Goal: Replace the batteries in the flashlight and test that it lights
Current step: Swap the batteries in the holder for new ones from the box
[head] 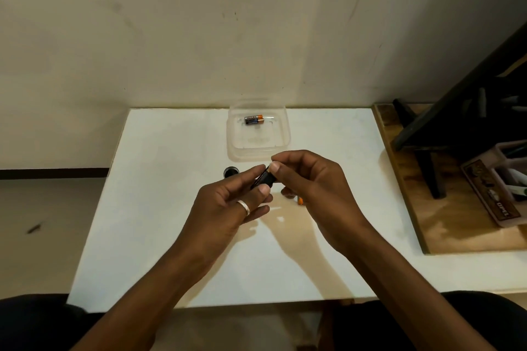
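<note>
Left hand (228, 208) pinches the black flashlight body (263, 179); its long axis slants up toward the right hand (310, 188), which pinches the upper end.

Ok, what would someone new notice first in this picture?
First, the left hand and right hand meeting above the middle of the white table, both pinching a small black cylinder. Behind them, a clear plastic tub at the table's far edge holds orange-and-black batteries.
</note>
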